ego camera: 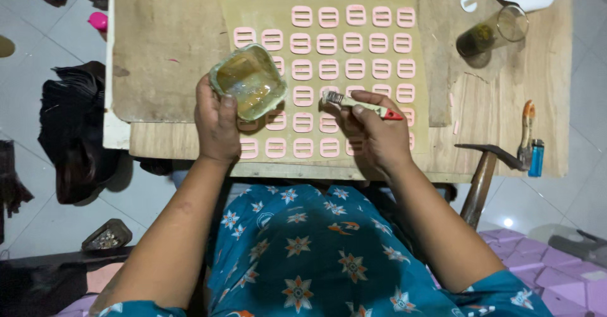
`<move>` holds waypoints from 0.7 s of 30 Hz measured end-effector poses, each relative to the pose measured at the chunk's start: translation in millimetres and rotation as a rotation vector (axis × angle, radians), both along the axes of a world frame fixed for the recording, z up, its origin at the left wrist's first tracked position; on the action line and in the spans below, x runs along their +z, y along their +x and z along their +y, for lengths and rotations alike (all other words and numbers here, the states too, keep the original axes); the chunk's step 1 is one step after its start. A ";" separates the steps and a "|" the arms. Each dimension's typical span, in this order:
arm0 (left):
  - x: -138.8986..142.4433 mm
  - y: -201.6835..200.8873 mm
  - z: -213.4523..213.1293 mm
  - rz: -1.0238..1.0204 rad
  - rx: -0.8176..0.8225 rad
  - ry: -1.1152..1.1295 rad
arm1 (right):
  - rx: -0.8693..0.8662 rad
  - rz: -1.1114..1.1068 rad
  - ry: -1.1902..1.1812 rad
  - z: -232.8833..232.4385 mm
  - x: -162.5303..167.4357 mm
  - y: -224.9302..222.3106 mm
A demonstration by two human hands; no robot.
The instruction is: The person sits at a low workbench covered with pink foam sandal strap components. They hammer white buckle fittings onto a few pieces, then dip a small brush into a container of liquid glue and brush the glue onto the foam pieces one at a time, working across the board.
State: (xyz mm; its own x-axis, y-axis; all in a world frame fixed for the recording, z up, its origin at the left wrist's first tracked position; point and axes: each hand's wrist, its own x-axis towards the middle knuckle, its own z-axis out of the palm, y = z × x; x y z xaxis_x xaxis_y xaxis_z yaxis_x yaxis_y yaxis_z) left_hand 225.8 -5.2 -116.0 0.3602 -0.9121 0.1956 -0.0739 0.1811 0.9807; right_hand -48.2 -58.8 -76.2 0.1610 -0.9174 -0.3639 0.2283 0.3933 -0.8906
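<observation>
A: Nearest us we see our own lap in the blue flowered cloth (pixel 316 254), with both forearms reaching forward over the edge of the wooden table (pixel 164 51).

B: And our left hand (pixel 218 124)?

A: It is closed around the small pot of yellowish glue (pixel 250 80), thumb along the near wall, holding it tilted above the left end of the rows. Our right hand (pixel 373 134) pinches a small brush (pixel 360 104) between thumb and fingers, the rest of the hand curled.

B: How does the brush lie?

A: Almost level across the table, red handle end to the right, metal collar and bristles pointing left. The bristle tip sits just beside a pink buckle piece (pixel 329 94) in the middle rows, and the pot lies to its left, near but apart. The right hand is the one nearer that piece.

B: And farther off?

A: The pink buckle pieces (pixel 354 42) lie in neat rows on a tan sheet (pixel 253 13). Beyond them to the right stands a glass (pixel 493 32). At the table's right edge we see a hammer (pixel 484 171), pliers (pixel 526 134) and a blue lighter (pixel 536 158).
</observation>
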 end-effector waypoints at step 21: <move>6.7 10.7 4.5 0.012 -0.024 -0.042 | 0.392 0.416 -0.675 -23.5 35.7 98.0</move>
